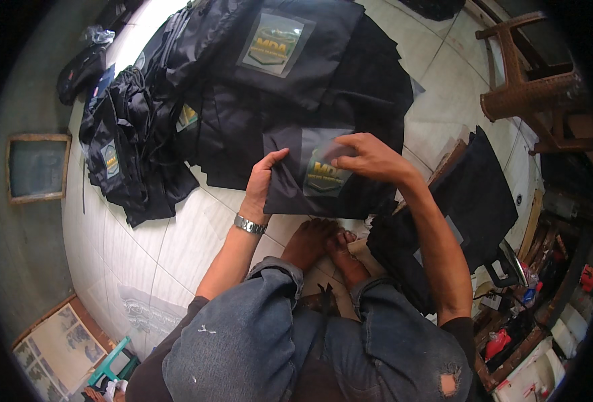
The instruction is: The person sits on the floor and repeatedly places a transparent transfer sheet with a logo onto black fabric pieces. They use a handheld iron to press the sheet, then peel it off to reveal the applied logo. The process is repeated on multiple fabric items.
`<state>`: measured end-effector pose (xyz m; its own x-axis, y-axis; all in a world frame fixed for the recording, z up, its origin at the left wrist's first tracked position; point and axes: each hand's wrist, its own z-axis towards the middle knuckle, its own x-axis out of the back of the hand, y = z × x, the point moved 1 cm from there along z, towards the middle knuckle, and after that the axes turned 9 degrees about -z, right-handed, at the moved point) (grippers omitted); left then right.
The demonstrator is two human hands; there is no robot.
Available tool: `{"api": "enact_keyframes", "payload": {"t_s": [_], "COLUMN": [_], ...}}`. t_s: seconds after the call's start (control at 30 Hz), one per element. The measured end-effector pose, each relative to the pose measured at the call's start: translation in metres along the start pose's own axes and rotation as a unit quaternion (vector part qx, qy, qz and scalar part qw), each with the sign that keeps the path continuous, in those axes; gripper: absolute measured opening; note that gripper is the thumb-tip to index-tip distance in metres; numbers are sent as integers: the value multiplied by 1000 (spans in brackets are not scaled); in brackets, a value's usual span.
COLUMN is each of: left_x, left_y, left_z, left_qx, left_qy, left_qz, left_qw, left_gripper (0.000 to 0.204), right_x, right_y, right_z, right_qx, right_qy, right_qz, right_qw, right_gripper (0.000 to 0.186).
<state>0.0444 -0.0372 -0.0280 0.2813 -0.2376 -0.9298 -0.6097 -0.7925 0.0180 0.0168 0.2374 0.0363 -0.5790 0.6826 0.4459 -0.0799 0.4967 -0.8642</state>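
Tiled floor [175,231]; left hand [263,175] grips black cloth [284,194] by its left edge; right hand [371,157] overlaps clear film [320,171] from the right; grasp unclear.

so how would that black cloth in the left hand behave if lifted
The black cloth would probably droop, given its soft creases near the left hand. The glossy clear film on it may make that patch stiffer, perhaps slippery.

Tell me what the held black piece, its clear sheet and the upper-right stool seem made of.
Black piece: probably thin synthetic fabric with a slight sheen; it creases softly.
Clear sheet: likely smooth plastic film, since it is see-through with a pale gloss and straight edges.
Brown stool: perhaps molded plastic with a satin finish; the woven-looking pattern leaves rattan possible.
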Motion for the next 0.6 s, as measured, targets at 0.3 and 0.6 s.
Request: {"api": "enact_keyframes", "payload": {"t_s": [0.3, 0.6], "left_x": [-20, -19], "left_y": [2, 2], "left_z": [8, 8], "left_qx": [2, -1], "left_qy": [14, -12], "left_qz": [-9, -24], "left_qw": [1000, 1000], "left_gripper": [28, 29], "right_x": [0, 11], "right_y": [5, -6], "right_z": [-1, -7], "right_qx": [21, 33], "right_qy": [21, 5], "right_qz": [-28, -46], "right_qw": [999, 998], "right_gripper": [25, 24]}}
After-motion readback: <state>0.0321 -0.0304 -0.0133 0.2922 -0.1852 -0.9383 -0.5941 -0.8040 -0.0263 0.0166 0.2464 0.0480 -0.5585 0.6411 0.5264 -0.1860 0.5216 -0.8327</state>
